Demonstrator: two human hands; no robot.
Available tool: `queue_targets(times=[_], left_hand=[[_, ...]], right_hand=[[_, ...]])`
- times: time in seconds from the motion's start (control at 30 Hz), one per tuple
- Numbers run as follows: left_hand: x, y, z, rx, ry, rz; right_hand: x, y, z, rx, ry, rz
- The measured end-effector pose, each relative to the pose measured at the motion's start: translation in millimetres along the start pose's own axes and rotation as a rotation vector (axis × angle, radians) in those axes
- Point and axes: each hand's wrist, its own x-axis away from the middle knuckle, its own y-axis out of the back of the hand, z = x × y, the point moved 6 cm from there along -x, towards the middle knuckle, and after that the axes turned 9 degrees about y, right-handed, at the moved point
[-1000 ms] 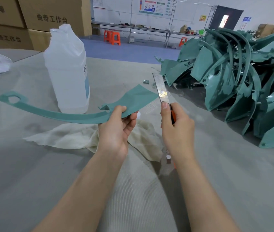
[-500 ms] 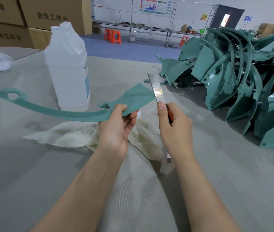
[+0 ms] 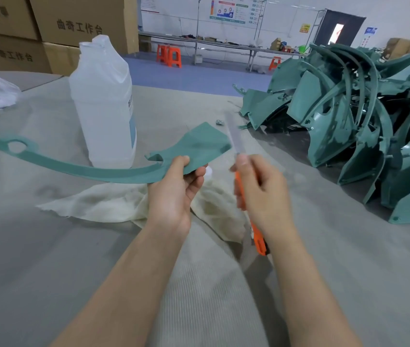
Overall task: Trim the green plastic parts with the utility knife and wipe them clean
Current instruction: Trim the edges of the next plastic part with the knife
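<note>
My left hand (image 3: 173,194) grips a long curved green plastic part (image 3: 93,169) near its wide end, holding it above the table; its thin arm with a loop reaches far left. My right hand (image 3: 261,194) grips an orange utility knife (image 3: 240,189), its long blade pointing up and blurred, right beside the part's wide right edge. A cream cloth (image 3: 113,204) lies crumpled on the table under both hands.
A large translucent white jug (image 3: 103,106) stands behind the part. A heap of green plastic parts (image 3: 349,116) fills the right side of the grey felt table (image 3: 48,271). Cardboard boxes are stacked at the back left, and a clear plastic bag lies at the far left.
The knife has moved left toward the part's wide edge and lower, its blade now blurred with motion. My left hand holds the part nearly still.
</note>
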Motion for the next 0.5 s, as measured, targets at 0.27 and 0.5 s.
queue_targets(times=[0.27,0.5], left_hand=[[-3,7,-13,-0.009,-0.142,-0.082],[-4,7,-13,-0.019,-0.163,-0.059]], right_hand=[[3,36,-73,0.574,-0.498,0.273],[-2,69,-61,0.395,-0.39,-0.252]])
